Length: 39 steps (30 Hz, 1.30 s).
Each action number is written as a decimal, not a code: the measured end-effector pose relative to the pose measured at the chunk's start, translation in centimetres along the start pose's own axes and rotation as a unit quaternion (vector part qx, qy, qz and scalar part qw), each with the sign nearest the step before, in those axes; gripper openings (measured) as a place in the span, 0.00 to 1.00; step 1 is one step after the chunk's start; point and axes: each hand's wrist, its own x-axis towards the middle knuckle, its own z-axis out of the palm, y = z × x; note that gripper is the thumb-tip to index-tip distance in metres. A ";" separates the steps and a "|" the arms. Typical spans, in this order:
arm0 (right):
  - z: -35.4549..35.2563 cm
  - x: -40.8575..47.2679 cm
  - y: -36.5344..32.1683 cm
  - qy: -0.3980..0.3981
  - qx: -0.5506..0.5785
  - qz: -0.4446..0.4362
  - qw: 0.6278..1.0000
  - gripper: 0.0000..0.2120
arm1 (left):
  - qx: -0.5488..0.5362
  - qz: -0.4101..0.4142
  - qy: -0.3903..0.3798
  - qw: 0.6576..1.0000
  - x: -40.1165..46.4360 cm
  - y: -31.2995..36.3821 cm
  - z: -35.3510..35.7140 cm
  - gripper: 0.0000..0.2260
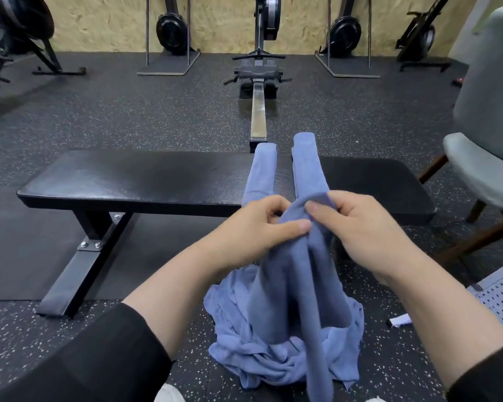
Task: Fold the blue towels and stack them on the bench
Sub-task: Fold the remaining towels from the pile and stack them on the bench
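Both hands [256, 227] pinch blue towel [291, 285] | hangs bunched, apparently unfolded | bench [128, 178] behind

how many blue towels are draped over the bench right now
2. One draped towel hangs over the bench left of the other towel; the right hand and left hand pinch the latter's near end. More lie heaped on the floor.

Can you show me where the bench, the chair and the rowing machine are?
bench [145, 178], head view, bare padded top.
chair [482, 166], head view, seat cushion.
rowing machine [258, 111], head view, metal rail.
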 end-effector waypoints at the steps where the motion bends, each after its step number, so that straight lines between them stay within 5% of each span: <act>1: -0.4 0.0 0.1 0.024 0.005 -0.004 1.000 0.15 | 0.013 -0.011 -0.018 1.000 -0.1 -0.5 -0.3 0.20; 8: -3.6 -0.8 0.7 0.120 -0.044 -0.008 0.992 0.09 | 0.271 -0.090 -0.059 0.957 -1.6 -3.0 -2.6 0.13; 15: -6.3 -1.9 2.4 0.201 -0.142 0.053 0.968 0.10 | 0.365 -0.110 0.094 0.920 -3.1 -4.7 -6.9 0.14; 24: -6.8 -2.8 2.4 0.217 -0.150 0.112 0.958 0.15 | 0.240 -0.030 0.215 0.946 -4.2 -3.9 -8.6 0.12; 29: -6.8 -2.4 2.6 0.206 -0.074 0.104 0.970 0.21 | 0.017 -0.024 0.248 0.968 -3.9 -3.8 -8.1 0.09; 35: -5.2 -2.0 3.2 0.167 0.062 0.162 0.971 0.14 | -0.138 -0.080 0.301 0.940 -2.3 -4.8 -6.2 0.22; 39: -4.0 -0.5 3.6 0.155 0.121 0.184 0.963 0.13 | -0.156 -0.066 0.359 0.918 -0.8 -4.5 -4.3 0.18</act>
